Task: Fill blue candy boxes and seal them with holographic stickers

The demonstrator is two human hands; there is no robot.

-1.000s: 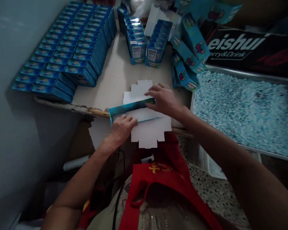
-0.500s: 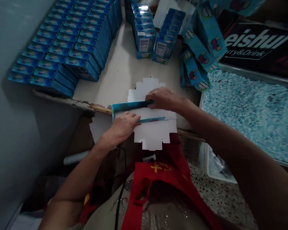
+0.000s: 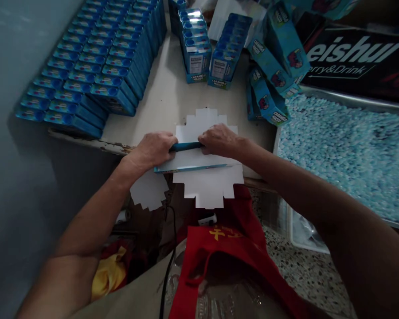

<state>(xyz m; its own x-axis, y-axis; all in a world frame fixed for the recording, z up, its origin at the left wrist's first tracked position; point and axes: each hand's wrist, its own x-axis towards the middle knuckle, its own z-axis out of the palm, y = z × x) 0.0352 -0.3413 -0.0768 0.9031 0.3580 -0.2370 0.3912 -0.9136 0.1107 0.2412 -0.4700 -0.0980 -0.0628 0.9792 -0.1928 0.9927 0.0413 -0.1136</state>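
At the table's front edge lies a partly folded cardboard box (image 3: pixel 196 157), white inside and blue outside. Its far blue wall stands raised, and the near edge shows as a thin blue strip. My left hand (image 3: pixel 158 148) is closed on the left part of the far wall. Farther right, my right hand (image 3: pixel 218 139) pinches the same wall, fingers curled. Beneath the box, white die-cut cardboard blanks (image 3: pixel 208 190) with stepped edges stick out on the far and near sides. The box's right end is partly behind my right forearm.
Rows of small blue packs (image 3: pixel 86 66) cover the table's left. Two filled blue display boxes (image 3: pixel 197 66) stand at the back, near several blue boxes (image 3: pixel 272 84). A metal tray (image 3: pixel 277 141) of pale-blue pieces lies right. Another white blank (image 3: pixel 149 190) shows below the edge.
My left hand has moved from the near edge up to the far wall and closed on it. The box's left end wall no longer stands visibly upright. My right hand keeps its hold.
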